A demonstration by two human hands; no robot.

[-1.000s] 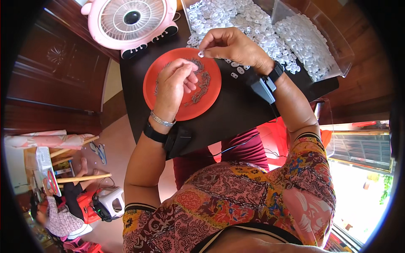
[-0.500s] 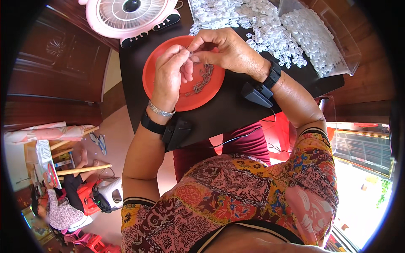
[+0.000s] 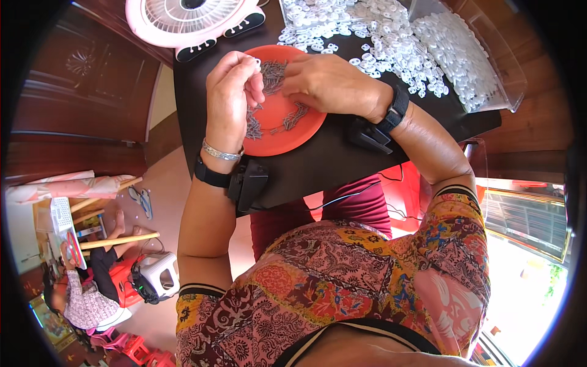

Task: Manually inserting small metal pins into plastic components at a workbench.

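Note:
My left hand [image 3: 231,96] is raised over the left side of an orange plate [image 3: 269,129], its thumb and forefinger pinching a small white plastic piece [image 3: 257,62]. My right hand [image 3: 333,84] reaches over the plate's right side, palm down, with its fingers curled. Its fingertips point down into the plate, and what they hold, if anything, is hidden. Inside the plate lie several loose clusters of thin grey screw-like pins [image 3: 274,76]. More of these pins [image 3: 295,117] lie just below my right fingers.
Loose white plastic pieces [image 3: 397,58] cover the far right of the dark table [image 3: 306,174], beside a clear bin [image 3: 510,98] full of them. A pink fan [image 3: 189,27] stands far left. A person [image 3: 92,303] sits at lower left near a grey-white stool [image 3: 160,275].
My hands have come apart. The right one has moved right and down toward the pins in the plate, while the left has shifted slightly left with the white piece.

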